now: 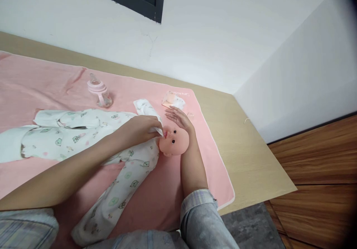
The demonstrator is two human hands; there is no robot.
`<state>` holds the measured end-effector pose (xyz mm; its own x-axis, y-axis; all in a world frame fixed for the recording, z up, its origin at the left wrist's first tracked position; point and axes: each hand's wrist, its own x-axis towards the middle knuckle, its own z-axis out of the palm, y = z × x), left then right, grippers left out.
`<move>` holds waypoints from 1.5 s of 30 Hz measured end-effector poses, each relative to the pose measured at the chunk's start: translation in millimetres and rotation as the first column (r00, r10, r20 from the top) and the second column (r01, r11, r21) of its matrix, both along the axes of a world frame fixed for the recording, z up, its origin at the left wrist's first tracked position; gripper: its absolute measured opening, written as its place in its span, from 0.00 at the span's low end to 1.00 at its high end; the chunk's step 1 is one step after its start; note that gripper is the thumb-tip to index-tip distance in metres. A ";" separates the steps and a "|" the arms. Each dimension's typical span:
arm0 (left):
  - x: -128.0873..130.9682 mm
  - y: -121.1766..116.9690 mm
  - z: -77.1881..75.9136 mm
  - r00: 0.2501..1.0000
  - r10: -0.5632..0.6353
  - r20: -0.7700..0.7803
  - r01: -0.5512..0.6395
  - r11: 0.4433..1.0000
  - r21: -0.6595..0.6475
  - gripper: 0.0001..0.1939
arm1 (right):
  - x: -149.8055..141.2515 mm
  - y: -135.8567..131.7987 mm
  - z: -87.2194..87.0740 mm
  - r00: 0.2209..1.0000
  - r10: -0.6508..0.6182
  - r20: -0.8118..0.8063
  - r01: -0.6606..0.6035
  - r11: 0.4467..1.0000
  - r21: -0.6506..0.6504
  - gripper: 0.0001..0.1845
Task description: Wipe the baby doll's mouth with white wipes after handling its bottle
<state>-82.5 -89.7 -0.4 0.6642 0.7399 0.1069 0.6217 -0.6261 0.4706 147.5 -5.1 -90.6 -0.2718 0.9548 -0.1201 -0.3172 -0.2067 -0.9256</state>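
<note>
A baby doll lies on its back on a pink blanket, its head toward the right. It wears a white printed outfit with long sleeves spread out. My left hand reaches over the doll's chest, fingers pinched on a small white cloth right by the doll's mouth. Beyond the top of the head is my right hand, its fingers stretched out and holding nothing. The right forearm runs close along the crown. Part of the cloth is hidden by my left fingers.
A pink baby bottle stands on the blanket beyond the doll. Near my right fingertips lies a small clear packet with white contents, and a small clear item is beside it. The wooden tabletop's edge is at right.
</note>
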 end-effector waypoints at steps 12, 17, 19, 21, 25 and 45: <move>7.3 -1.3 5.8 0.995 0.101 0.011 -0.101 0.995 -0.006 0.10 | -0.5 -0.2 -0.5 1.000 0.010 0.009 -0.010 1.000 0.013 0.15; 8.7 -2.0 4.0 0.993 0.115 0.036 -0.116 0.993 0.034 0.10 | 1.3 2.7 -4.8 1.000 0.022 -0.013 -0.022 0.999 0.026 0.16; 8.7 -0.8 0.5 0.992 0.122 0.045 -0.124 0.991 0.051 0.10 | 1.8 3.9 -6.8 1.000 0.025 -0.005 -0.024 0.999 0.031 0.17; 8.9 0.4 -2.8 0.989 0.133 0.066 -0.138 0.987 0.078 0.10 | 2.2 4.8 -8.6 1.000 0.027 0.004 -0.027 0.999 0.042 0.19; 8.9 -0.7 -4.9 0.985 0.095 0.143 -0.114 0.985 0.129 0.09 | 2.8 5.0 -10.5 0.999 0.033 0.008 -0.033 0.998 0.058 0.19; 15.2 -7.6 -8.7 0.981 0.062 0.183 -0.079 0.993 0.084 0.08 | 9.0 15.1 -27.0 0.997 0.074 -0.025 -0.071 0.991 0.112 0.21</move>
